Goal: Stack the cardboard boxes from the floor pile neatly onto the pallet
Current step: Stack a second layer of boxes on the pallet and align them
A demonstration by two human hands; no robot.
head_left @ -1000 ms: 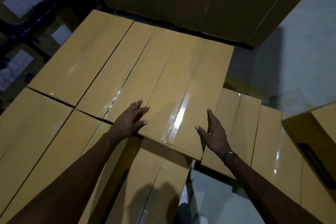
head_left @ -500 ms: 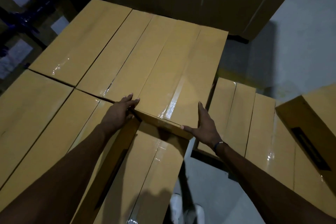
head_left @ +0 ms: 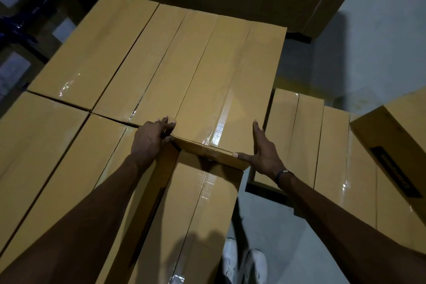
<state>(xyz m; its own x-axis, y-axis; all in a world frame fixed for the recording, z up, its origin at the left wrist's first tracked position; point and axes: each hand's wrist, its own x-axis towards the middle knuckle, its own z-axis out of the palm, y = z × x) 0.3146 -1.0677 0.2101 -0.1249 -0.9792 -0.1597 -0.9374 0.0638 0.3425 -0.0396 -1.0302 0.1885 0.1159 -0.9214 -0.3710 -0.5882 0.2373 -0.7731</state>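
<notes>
I am holding one long cardboard box (head_left: 221,90) between my two hands at its near end. My left hand (head_left: 152,138) is lying on the near left corner of this box, with the fingers bent over the edge where it is meeting the neighbouring box (head_left: 147,71) on the left; I am gripping this corner. My right hand (head_left: 262,157) is pressing flat against the right side of the box with straight fingers, and the thumb is stretching along the near end face. This hand is not curling around anything.

The box is lying on top of the stack, in a row with the other long boxes to the left of my left hand, and its near end is resting above a lower box (head_left: 196,219) that is running toward me between my arms. A strip of shiny tape (head_left: 221,122) is running along its top, just between my hands.

To the right of my right hand, lower down, more boxes (head_left: 322,145) are lying side by side on the grey floor (head_left: 380,53). Near my body I am seeing my white shoes (head_left: 244,265).
</notes>
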